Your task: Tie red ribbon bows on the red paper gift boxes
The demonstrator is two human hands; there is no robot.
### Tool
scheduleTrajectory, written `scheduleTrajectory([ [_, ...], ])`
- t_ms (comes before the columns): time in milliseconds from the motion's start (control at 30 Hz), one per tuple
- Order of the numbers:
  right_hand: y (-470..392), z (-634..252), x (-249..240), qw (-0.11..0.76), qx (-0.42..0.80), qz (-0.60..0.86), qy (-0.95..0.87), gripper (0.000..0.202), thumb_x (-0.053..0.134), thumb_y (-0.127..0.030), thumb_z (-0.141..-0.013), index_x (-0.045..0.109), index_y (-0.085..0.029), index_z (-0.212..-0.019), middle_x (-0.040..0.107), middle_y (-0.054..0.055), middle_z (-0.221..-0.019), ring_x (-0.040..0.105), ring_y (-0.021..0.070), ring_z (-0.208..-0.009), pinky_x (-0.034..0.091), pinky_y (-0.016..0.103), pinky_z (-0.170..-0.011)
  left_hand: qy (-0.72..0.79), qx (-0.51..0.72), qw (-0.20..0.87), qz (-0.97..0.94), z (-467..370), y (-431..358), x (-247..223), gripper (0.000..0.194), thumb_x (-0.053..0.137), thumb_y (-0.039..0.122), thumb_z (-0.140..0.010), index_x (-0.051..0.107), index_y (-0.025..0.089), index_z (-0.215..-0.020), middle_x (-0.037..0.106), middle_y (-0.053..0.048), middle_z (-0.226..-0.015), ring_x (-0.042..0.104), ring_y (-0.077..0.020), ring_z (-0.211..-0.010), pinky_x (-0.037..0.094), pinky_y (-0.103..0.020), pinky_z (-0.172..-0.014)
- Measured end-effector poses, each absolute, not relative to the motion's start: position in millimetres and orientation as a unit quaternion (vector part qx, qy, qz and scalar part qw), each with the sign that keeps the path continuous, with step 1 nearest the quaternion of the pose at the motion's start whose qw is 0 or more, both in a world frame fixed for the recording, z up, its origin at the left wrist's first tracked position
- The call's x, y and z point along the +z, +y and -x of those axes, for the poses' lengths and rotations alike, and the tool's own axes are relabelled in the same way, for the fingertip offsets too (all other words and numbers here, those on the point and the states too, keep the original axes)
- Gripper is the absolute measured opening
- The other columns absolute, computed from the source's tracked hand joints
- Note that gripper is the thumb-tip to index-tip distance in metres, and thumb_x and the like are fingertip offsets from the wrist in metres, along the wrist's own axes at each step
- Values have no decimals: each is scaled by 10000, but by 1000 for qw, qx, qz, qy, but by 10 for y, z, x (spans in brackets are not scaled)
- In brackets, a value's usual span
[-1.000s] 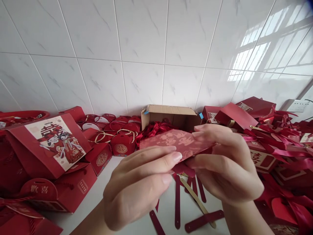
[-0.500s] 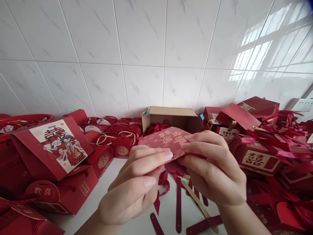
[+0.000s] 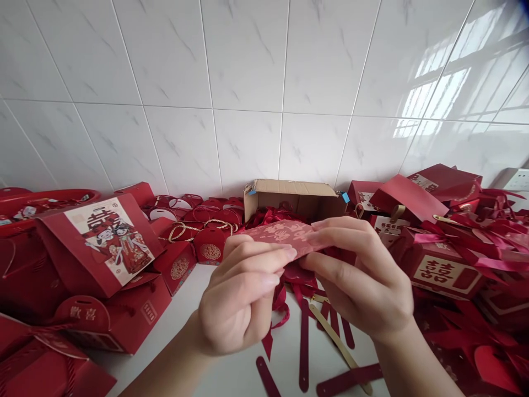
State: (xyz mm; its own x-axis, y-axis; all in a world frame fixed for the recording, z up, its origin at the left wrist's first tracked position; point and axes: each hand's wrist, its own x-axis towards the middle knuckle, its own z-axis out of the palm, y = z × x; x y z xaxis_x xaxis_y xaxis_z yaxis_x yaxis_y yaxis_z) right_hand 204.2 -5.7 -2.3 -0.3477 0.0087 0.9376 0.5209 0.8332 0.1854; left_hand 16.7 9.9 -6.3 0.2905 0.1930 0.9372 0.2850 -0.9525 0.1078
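Between my hands, above the white tabletop, is a red paper box piece (image 3: pixel 281 234) with pale gold printed characters. My left hand (image 3: pixel 243 292) is closed on its near left edge, fingers bent and pressed together. My right hand (image 3: pixel 363 270) grips its right side, some fingers above the sheet and others beneath. The underside of the piece and parts of both thumbs are hidden. Below the hands lie dark red straps (image 3: pixel 304 347) and a gold strap (image 3: pixel 336 339), with red ribbon (image 3: pixel 281 306) curling beside them.
An open cardboard box (image 3: pixel 295 190) with red ribbons stands against the tiled wall. At left are a large red gift box (image 3: pixel 99 248), several small boxes (image 3: pixel 210 248) and a red basin (image 3: pixel 61 196). Ribboned red boxes (image 3: pixel 442 270) pile up at right.
My left hand has shifted right, and the held piece appears flatter, showing less of its printed face. The whole view has moved slightly, shifting the background to the right.
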Motion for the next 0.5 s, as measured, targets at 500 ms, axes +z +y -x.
scheduleTrajectory([
  [500, -10, -2105, -54, 593, 140, 127, -783, 260, 531, 27, -847, 608, -190, -966, 670, 69, -960, 650, 208, -935, 558, 379, -776, -341, -449, -251, 787, -338, 797, -566, 50, 548, 181, -848, 596, 194, -841, 691, -13, -833, 665, -171, -791, 530, -287, -741],
])
